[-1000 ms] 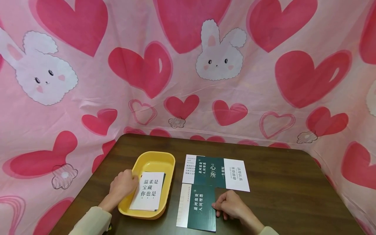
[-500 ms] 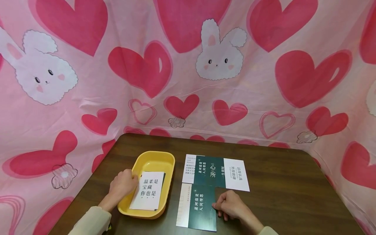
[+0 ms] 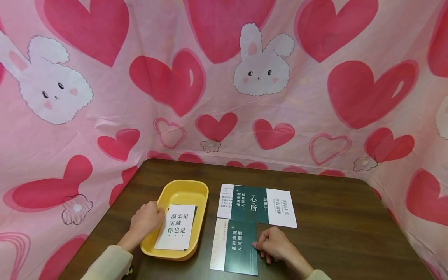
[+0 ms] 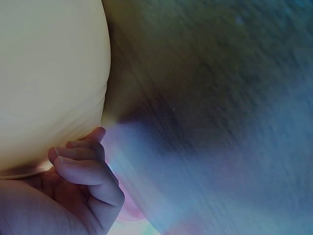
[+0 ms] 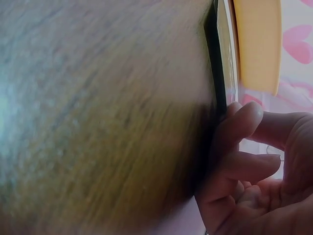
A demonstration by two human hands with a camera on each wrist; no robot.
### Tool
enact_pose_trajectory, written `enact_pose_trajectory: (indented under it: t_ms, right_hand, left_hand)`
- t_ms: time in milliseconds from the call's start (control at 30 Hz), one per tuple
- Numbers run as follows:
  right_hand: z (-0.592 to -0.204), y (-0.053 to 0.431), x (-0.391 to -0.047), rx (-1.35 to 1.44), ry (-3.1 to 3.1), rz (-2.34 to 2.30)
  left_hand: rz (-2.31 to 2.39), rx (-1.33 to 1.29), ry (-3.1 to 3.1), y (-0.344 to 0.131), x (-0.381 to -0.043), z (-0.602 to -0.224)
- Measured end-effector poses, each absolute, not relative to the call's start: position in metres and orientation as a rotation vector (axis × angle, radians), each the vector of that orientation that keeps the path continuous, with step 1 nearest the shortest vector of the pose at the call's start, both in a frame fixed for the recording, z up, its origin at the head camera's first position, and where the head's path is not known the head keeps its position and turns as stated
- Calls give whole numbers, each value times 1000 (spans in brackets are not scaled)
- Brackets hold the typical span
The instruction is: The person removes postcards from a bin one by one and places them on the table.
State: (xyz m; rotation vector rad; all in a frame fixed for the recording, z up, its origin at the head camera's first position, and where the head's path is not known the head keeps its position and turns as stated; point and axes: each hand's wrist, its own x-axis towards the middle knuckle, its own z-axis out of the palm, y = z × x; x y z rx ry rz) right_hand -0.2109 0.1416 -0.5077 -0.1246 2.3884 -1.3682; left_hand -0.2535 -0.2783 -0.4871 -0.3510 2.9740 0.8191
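In yellow tray [image 3: 182, 191] | white card [image 3: 176, 227] mostly covers others | sleeves [image 3: 110, 264] cropped

Compared with a second ago, the nearer green card [image 3: 241, 249] lies shifted very slightly to the right

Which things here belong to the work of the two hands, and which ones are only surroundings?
In the work, it seems:
yellow tray, gripped by the left hand
white card, topmost in the tray
green card, right hand at its edge
other cards laid out nearby

Surroundings:
brown table beneath
printed pink backdrop
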Motion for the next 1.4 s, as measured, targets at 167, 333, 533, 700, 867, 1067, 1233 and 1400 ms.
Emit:
enact_pose_trajectory:
  t_ms: [167,333,533,700,867,1067,1233,1400]
  right_hand:
    - [-507,141,-211,-124,2401,-1361]
    - [-507,140,-211,-115,2408,-1346]
    - [-507,140,-211,-108,2408,-1354]
    - [-507,140,-211,-108,2415,-1347]
    - [-508,140,-211,-114,2421,-1346]
    - [-509,141,-211,-133,2434,-1345]
    - [-510,142,-212,-139,2414,-1357]
    - [-510,143,-212,-151,2390,-1369]
  left_hand:
    - [813,-347,2974,-278,-254,-486]
    - [806,-352,2978,-278,-254,-485]
    - [808,-354,2974,-278,-254,-485]
    - [812,-356,2973,-278,-254,-486]
    - [808,-351,2979,-279,-254,-487]
    - [815,-352,2980,-279,-255,-488]
    - [802,-358,2979,-279,-256,-488]
    - [800,-354,2978,-279,-256,-487]
